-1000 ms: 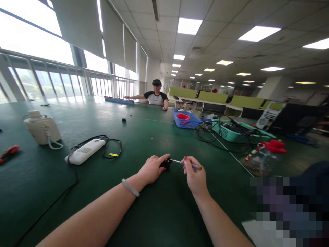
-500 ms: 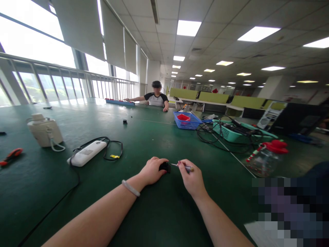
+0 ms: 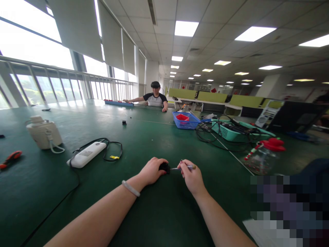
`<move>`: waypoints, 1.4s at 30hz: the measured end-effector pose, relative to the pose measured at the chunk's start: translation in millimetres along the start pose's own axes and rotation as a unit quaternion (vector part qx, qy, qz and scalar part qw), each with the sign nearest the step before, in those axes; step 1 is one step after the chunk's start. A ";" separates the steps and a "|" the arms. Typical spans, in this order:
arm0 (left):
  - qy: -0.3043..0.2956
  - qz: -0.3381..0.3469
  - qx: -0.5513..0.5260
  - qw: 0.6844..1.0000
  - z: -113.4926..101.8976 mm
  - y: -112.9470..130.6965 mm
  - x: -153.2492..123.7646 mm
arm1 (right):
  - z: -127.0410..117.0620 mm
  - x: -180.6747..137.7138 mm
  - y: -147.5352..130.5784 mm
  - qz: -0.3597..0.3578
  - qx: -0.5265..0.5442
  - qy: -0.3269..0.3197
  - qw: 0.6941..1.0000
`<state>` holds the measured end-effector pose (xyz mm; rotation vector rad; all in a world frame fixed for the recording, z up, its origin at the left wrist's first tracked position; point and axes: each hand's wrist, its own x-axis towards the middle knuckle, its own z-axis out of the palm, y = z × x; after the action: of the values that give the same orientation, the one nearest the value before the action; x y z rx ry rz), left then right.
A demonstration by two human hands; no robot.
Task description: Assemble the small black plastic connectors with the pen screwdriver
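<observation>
My left hand (image 3: pixel 151 172) is closed around a small black part (image 3: pixel 165 167) low over the table, its thumb and fingers curled about the sides. What kind of part it is cannot be made out, as the hand covers much of it. Between the fingertips of my right hand (image 3: pixel 192 177) is a small screwdriver (image 3: pixel 190 167) with a thin metal shaft and a slim handle. Its shaft lies nearly level and points left, its tip at the right side of the black part. Whether tip and part touch is too small to tell.
On the green table (image 3: pixel 144 144) are a white power strip (image 3: pixel 87 154) with a black cable, a beige bottle (image 3: pixel 44 133) and orange-handled pliers (image 3: pixel 11 159). Rightward stand a blue basket (image 3: pixel 186 123), a green basket (image 3: pixel 228 133) with cables and a red-lidded jar (image 3: pixel 264 157). A person (image 3: pixel 155 97) sits opposite.
The screwdriver has swung: its tip is lower against the black part's side and its handle end is higher. My left hand has hardly moved. The whole view has shifted slightly.
</observation>
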<state>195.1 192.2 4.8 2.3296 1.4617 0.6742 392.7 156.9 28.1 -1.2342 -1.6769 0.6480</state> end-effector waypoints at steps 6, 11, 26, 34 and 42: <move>-0.005 0.011 0.010 1.000 -0.9 -2.7 0.9 | -0.7 -2.1 -7.2 -0.045 -0.041 -0.040 0.997; -0.010 0.027 0.017 0.999 -1.9 -1.6 -0.5 | 2.5 -7.3 -13.4 -0.125 -0.066 -0.074 0.987; -0.016 0.055 0.031 0.998 -6.1 3.0 -6.2 | 3.2 -6.2 -9.7 -0.131 -0.056 -0.019 0.990; 0.001 0.068 0.025 0.997 -2.3 2.8 -9.3 | 4.5 -3.8 -5.8 -0.104 -0.047 -0.024 0.993; 0.058 0.089 0.049 0.993 -5.1 7.5 -11.2 | -1.8 -1.3 -0.8 -0.054 0.065 -0.008 0.996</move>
<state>193.9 179.0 10.3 2.5587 1.3733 0.8142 394.0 155.2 29.1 -1.0423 -1.6742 0.6900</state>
